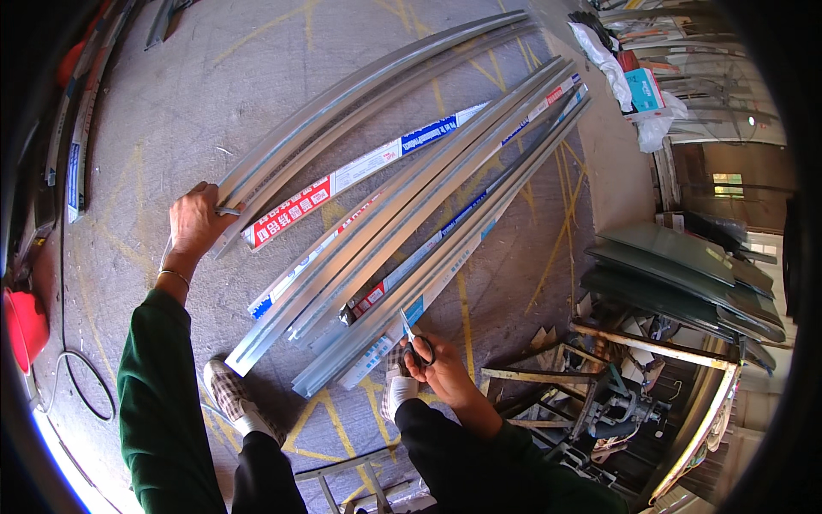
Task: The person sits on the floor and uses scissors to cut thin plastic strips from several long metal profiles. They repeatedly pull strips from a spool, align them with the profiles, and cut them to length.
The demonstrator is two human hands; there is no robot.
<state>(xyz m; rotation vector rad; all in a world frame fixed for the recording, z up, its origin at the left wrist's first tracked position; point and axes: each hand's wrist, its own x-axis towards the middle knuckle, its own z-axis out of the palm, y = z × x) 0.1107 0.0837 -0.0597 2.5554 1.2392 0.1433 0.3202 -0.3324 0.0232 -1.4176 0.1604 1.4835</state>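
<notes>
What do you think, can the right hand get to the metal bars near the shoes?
Probably yes. The right hand looks close to the near ends of the metal bars, and nothing seems to block the way. It's holding scissors, though, so grabbing might be awkward.

From the left hand [197, 221], bare floor [184, 120] gives passage at twelve o'clock; metal profiles [390, 227] bar two to four. From the right hand [441, 373], one o'clock is open; a cluttered frame [651, 346] blocks three.
</notes>
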